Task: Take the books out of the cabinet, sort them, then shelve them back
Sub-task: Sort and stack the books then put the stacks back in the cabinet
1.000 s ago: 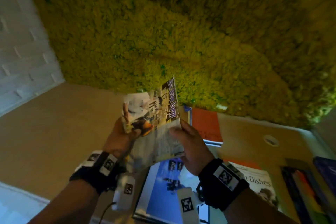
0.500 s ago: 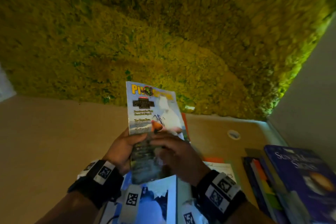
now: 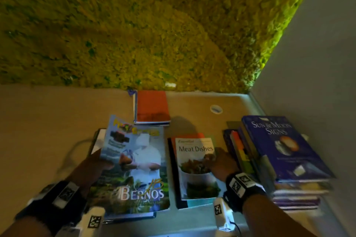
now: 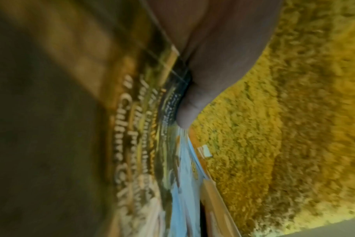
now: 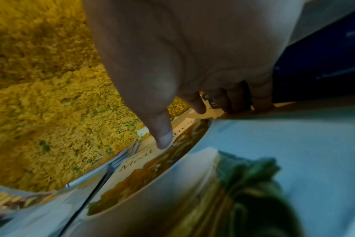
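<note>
A magazine [image 3: 138, 161] with a chef on its cover lies tilted on a low pile at the left of the countertop [image 3: 48, 121]. My left hand [image 3: 104, 163] pinches its left edge, the thumb [image 4: 192, 104] on top of the magazine [image 4: 132, 128] cover. Beside it to the right lies the "Meat Dishes" book [image 3: 194, 159] on another book. My right hand [image 3: 219, 159] grips that book's right edge: thumb [image 5: 162, 141] on the "Meat Dishes" cover [image 5: 142, 176], fingers [image 5: 233, 102] curled over the side.
A tall stack topped by a blue "Sun & Moon Signs" book [image 3: 279, 146] stands at the right, close to my right hand. An orange book [image 3: 152, 107] lies further back. A moss wall [image 3: 154, 25] rises behind, a white wall [image 3: 317, 63] at the right.
The magazine, held up in both hands before, has come down onto the left pile. My right hand has let go of it and moved right to the "Meat Dishes" book.
</note>
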